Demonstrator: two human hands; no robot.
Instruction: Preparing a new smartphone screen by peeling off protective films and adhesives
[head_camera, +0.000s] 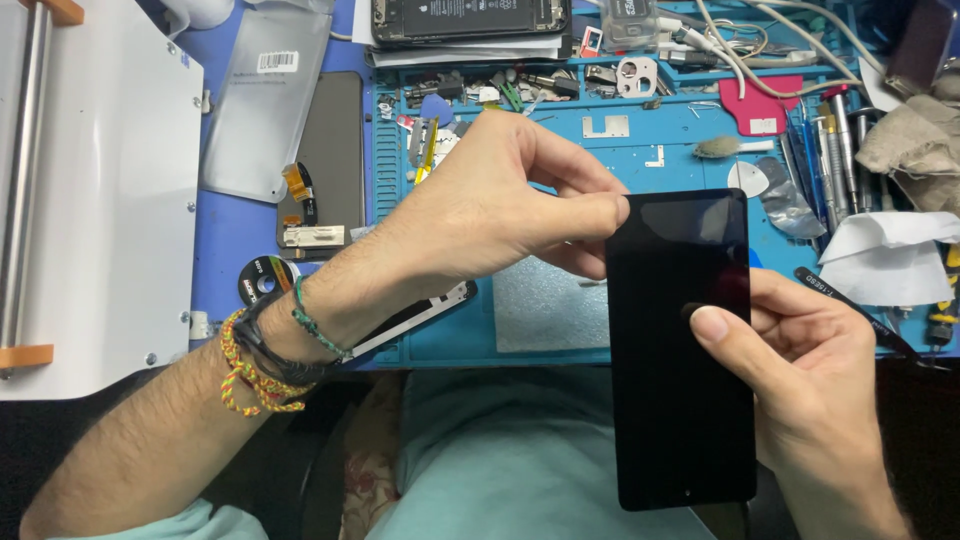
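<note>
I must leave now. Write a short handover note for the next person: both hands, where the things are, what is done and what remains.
Left hand: fingertips pinch the top left corner of the black phone screen.
Right hand: grips the screen's right edge, thumb on the glass.
The screen is held upright over the lap, in front of the blue work mat, touching nothing else.
On the mat: an opened phone at the far edge, small parts, screwdrivers at right.
Done: the screen is off the mat and in hand.
Left: the screen is not yet joined to any phone body.
</note>
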